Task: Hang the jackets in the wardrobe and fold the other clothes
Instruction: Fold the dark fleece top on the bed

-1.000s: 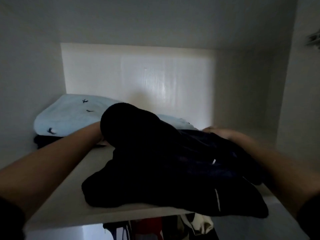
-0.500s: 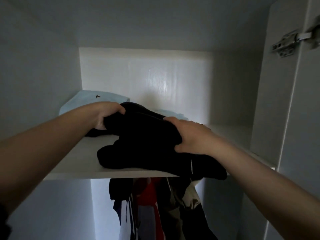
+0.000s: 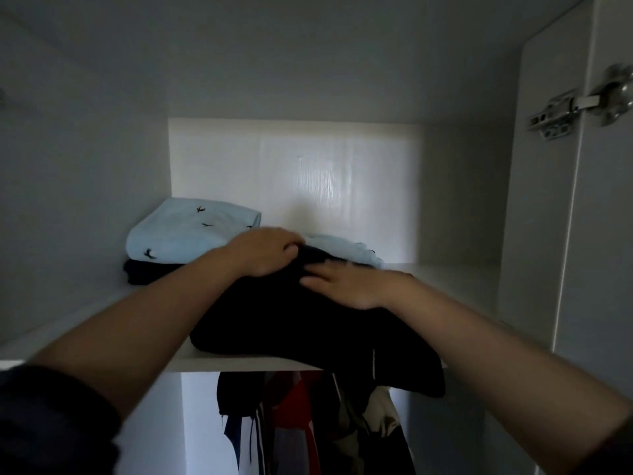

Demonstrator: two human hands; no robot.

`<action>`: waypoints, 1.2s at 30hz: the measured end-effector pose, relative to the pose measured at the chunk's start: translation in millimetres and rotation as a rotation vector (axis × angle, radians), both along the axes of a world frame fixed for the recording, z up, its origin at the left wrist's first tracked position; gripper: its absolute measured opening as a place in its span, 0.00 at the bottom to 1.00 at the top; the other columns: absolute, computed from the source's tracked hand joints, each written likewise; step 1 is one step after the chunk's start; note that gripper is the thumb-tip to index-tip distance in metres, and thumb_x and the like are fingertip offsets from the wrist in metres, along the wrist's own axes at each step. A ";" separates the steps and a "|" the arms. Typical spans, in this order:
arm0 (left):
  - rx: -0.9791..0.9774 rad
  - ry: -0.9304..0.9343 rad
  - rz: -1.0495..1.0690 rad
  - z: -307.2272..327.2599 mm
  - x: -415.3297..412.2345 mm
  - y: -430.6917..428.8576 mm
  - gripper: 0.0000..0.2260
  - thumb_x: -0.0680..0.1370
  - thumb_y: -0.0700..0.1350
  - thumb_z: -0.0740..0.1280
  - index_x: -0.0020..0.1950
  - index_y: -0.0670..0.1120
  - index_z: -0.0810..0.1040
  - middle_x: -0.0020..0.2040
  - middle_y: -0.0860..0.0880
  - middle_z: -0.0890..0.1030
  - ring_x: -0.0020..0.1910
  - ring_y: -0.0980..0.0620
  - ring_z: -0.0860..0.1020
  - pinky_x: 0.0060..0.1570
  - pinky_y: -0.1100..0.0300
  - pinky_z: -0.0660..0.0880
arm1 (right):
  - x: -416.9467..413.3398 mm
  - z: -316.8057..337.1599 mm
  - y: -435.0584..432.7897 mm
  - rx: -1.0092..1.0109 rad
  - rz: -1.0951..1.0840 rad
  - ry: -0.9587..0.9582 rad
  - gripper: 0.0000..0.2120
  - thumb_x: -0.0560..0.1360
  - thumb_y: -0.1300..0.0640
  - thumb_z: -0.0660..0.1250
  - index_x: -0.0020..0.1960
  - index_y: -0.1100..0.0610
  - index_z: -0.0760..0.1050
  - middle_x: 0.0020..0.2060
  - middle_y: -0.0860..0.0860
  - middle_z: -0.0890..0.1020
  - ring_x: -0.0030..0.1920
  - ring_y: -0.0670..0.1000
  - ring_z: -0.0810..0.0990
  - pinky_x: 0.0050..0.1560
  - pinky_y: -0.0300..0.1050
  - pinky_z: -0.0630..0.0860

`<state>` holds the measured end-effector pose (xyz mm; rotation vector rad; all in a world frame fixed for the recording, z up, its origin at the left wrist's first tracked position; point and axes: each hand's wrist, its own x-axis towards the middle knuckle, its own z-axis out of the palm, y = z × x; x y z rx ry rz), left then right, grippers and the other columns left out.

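Overhead, head view: dark bundle (image 3: 291, 323) lies on the wardrobe shelf (image 3: 239, 363), its right corner drooping over the front edge. Left hand (image 3: 263, 252) curls on the bundle's far end, gripping cloth. Right hand (image 3: 346, 286) lies flat on top, fingers straight, blurred. Likely best: push the bundle back, square it, tuck the drooping corner in. Pale blue stack (image 3: 188, 234) sits just behind-left. Bare shelf runs right to the side wall. Hung clothes (image 3: 294, 413) below.
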<state>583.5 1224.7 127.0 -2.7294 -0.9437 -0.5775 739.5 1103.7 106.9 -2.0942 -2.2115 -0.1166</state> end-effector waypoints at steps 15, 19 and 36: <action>-1.085 -0.569 0.348 -52.3 -62.0 1.5 0.31 0.68 0.65 0.71 0.61 0.42 0.77 0.45 0.40 0.84 0.40 0.44 0.84 0.38 0.58 0.80 | 36.7 -50.4 -36.8 0.250 -0.501 0.625 0.39 0.72 0.32 0.60 0.76 0.51 0.58 0.71 0.59 0.65 0.71 0.59 0.65 0.70 0.55 0.64; -1.281 -0.548 0.369 -47.7 -70.3 -4.6 0.31 0.64 0.65 0.74 0.53 0.41 0.80 0.40 0.39 0.85 0.37 0.44 0.84 0.32 0.57 0.79 | 54.8 -42.5 -62.8 0.271 -0.419 1.211 0.19 0.74 0.53 0.70 0.61 0.61 0.75 0.44 0.57 0.83 0.39 0.53 0.83 0.37 0.40 0.79; -0.980 -1.133 -0.124 65.9 -22.1 71.6 0.12 0.76 0.43 0.66 0.58 0.39 0.77 0.38 0.44 0.83 0.35 0.49 0.82 0.32 0.60 0.76 | 115.3 92.6 43.5 0.489 -0.061 1.538 0.16 0.75 0.61 0.67 0.63 0.58 0.74 0.46 0.59 0.83 0.38 0.55 0.84 0.31 0.45 0.80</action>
